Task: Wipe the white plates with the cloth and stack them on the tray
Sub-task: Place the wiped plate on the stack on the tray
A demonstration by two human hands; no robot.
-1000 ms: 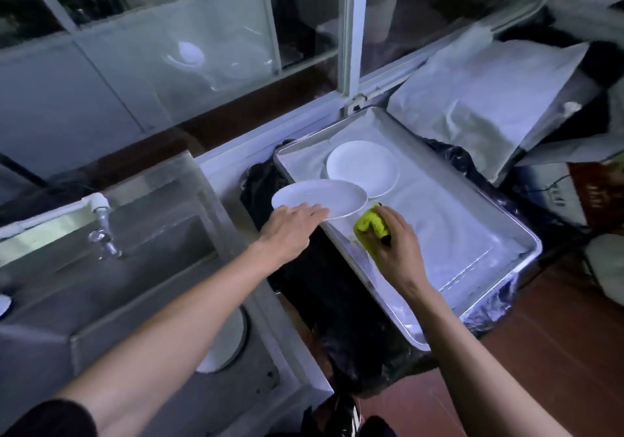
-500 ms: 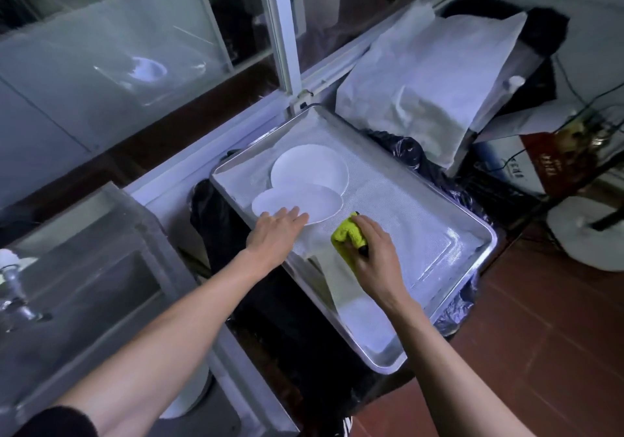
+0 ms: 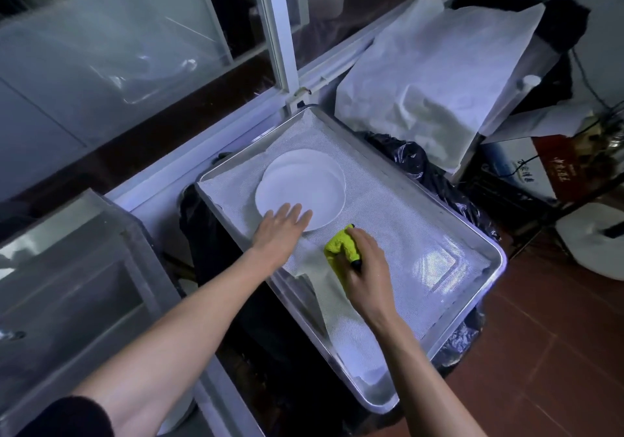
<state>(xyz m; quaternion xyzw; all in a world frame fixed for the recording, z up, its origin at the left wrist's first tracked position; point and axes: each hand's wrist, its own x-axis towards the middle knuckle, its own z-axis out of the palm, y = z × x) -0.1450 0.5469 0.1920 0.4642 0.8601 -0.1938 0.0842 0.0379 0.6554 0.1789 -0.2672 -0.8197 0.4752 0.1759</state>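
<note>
White round plates (image 3: pixel 300 188) sit stacked at centre frame on the cloth-lined metal tray (image 3: pixel 486 251); the upper one, carried in a second ago, now lies slightly offset on the first. The left hand (image 3: pixel 280 230) rests flat-fingered on its near rim. The right hand (image 3: pixel 366 268) grips a bunched yellow-green cloth (image 3: pixel 339 246) just beside.

A metal tray (image 3: pixel 479 261) lined with white mesh cloth (image 3: pixel 388 207) rests on a black plastic bag (image 3: pixel 415 159). Two stacked white plates (image 3: pixel 304 183) sit at its far end.
</note>
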